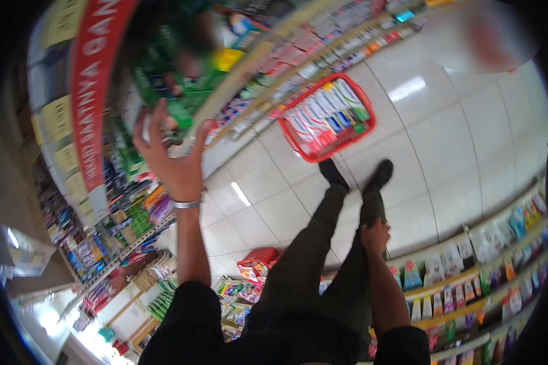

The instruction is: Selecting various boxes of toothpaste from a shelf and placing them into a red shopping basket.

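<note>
My left hand [176,159] is raised before the shelf at the upper left, its fingers spread and a metal band on the wrist. Beyond its fingertips is a green box [179,113]; I cannot tell whether they touch. My right hand [375,236] is low beside my right leg, fingers curled; whether it holds anything is not clear. On the tiled floor in front of my feet stands a red plastic basket [370,130]. Rows of white and red toothpaste boxes [317,107] fill much of it, with blue and green packs at one side.
A long store shelf [297,50] of small packs runs along the upper left, under a red banner [91,91]. Another stocked shelf [466,283] is at the lower right. A second red basket [260,260] sits behind my legs. A blurred shape, possibly a person, is at the upper right.
</note>
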`<state>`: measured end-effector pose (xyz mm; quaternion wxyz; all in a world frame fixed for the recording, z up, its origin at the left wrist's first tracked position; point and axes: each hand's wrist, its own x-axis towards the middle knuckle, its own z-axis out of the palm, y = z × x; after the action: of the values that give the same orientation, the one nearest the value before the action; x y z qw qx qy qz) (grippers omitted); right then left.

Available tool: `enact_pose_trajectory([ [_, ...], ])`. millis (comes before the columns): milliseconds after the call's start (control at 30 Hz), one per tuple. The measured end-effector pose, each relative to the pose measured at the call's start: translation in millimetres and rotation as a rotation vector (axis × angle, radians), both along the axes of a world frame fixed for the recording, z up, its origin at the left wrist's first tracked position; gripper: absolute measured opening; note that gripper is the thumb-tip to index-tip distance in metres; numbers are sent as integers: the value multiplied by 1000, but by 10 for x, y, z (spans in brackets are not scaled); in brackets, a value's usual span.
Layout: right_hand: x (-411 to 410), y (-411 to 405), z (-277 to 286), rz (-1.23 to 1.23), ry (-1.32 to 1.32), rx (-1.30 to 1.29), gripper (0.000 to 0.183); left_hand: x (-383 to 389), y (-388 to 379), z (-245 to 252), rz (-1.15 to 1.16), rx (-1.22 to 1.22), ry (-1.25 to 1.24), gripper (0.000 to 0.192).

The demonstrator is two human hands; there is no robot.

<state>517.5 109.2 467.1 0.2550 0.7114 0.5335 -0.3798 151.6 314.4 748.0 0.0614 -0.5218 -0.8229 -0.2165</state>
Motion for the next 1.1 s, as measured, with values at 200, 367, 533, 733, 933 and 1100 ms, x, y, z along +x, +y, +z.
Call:
enact_pose_trajectory([
  [200, 22, 92, -17, 103, -23, 51, 34, 79, -88, -78, -63, 199, -73, 40],
  [367, 222, 190, -22, 141, -25, 13, 35, 211, -529, 104, 38, 374, -119, 27],
  [533, 370, 248, -35, 208, 14, -23, 41, 454, -1056, 579, 42, 426, 117, 33],
  [733, 498, 286, -44, 200, 68, -43, 42, 1170, -1330, 161, 86, 278, -265, 41],
  [933, 602, 245, -96, 206, 36, -50, 38, 1383, -1053, -1758, -100, -155, -635, 39],
  [1100, 523, 246, -125, 164, 62, -25, 38, 1420, -781, -3237, -166, -347, -696, 30],
])
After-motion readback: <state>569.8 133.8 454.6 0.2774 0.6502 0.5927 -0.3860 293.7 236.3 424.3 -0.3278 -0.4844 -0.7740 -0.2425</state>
